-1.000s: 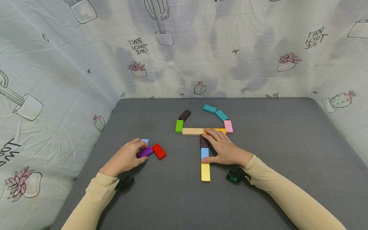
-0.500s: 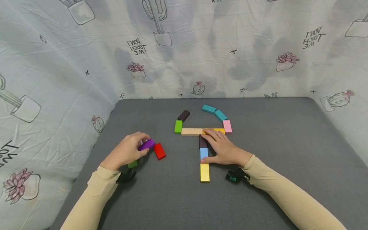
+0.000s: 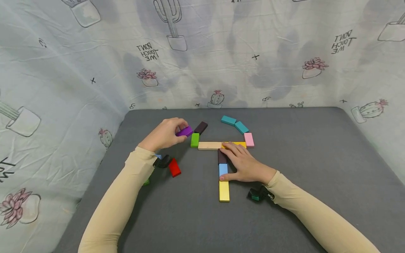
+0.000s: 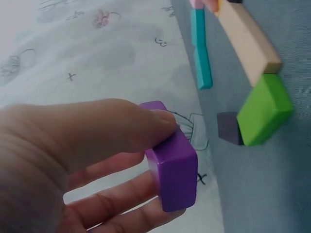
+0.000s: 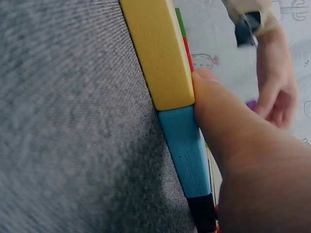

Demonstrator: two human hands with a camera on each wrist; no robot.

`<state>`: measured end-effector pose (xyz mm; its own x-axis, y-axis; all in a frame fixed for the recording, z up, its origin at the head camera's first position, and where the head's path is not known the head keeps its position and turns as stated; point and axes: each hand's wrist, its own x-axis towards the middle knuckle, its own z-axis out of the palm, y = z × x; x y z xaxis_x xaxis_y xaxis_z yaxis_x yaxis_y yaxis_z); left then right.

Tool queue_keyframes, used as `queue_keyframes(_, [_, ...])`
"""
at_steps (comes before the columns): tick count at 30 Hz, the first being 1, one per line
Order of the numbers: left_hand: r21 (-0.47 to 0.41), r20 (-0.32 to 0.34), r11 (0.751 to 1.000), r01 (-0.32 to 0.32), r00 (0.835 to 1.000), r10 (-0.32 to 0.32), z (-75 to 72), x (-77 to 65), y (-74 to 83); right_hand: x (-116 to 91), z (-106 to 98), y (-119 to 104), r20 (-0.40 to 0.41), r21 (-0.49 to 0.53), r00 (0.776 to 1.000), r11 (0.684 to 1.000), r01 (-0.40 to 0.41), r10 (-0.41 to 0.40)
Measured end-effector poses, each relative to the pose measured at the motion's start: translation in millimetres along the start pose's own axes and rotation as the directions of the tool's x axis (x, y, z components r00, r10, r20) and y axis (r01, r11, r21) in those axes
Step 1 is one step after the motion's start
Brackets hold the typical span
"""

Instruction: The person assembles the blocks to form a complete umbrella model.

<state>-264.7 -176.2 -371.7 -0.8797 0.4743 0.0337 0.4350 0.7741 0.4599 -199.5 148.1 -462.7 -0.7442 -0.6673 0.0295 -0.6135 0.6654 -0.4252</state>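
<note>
My left hand (image 3: 167, 133) pinches a purple block (image 4: 177, 170) between thumb and fingers, held over the table just left of a green block (image 3: 194, 140) and a dark block (image 3: 201, 127). My right hand (image 3: 245, 163) rests with its fingers spread on the laid-out blocks. Its fingertips lie at the orange-yellow block (image 3: 242, 144), beside a plain wooden block (image 3: 209, 146). The thumb touches the side where the blue block (image 5: 184, 150) meets the yellow block (image 5: 158, 53). A dark block (image 3: 222, 157) joins this column to the crossbar.
Two teal blocks (image 3: 228, 120) and a pink block (image 3: 249, 140) curve along the right of the arrangement. Under and beside my left forearm lie a red block (image 3: 174, 168), a light blue block (image 3: 159, 156) and a partly hidden green one. Printed cloth (image 3: 202, 52) hangs behind the grey table (image 3: 300, 147).
My left hand has picked up the purple block from the left group and carried it away and rightward, near the green and dark blocks. My right hand has stayed in place.
</note>
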Motion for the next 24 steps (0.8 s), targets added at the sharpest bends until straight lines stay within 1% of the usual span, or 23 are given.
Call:
queue_keyframes(3, [-0.009, 0.013, 1.000, 0.001, 1.000, -0.001, 2.7, 23.4, 2.5, 0.3, -0.5, -1.1, 0.001, 0.003, 1.000, 1.000, 0.000, 0.000])
queue_keyframes(8, [-0.003, 0.045, 1.000, 0.020, 0.999, -0.020, 11.6, 61.6, 8.8, 0.6, -0.7, -0.8, 0.006, 0.000, 1.000, 1.000, -0.008, 0.008])
queue_keyframes(14, [0.047, 0.068, 0.999, 0.028, 0.997, -0.031, 25.6, 103.3, 18.7, 0.7, 0.5, 1.0, 0.005, -0.001, 1.000, 1.000, -0.016, 0.016])
queue_keyframes(19, [0.079, 0.086, 0.996, 0.046, 0.995, -0.053, 38.0, 127.4, 21.8, 0.7, 2.2, 1.8, -0.002, -0.010, 1.000, 1.000, -0.007, 0.007])
queue_keyframes(24, [0.108, 0.098, 0.991, 0.077, 0.991, -0.088, 50.2, 145.7, 18.1, 0.9, 1.8, 0.9, -0.001, -0.022, 1.000, 1.000, -0.008, 0.008])
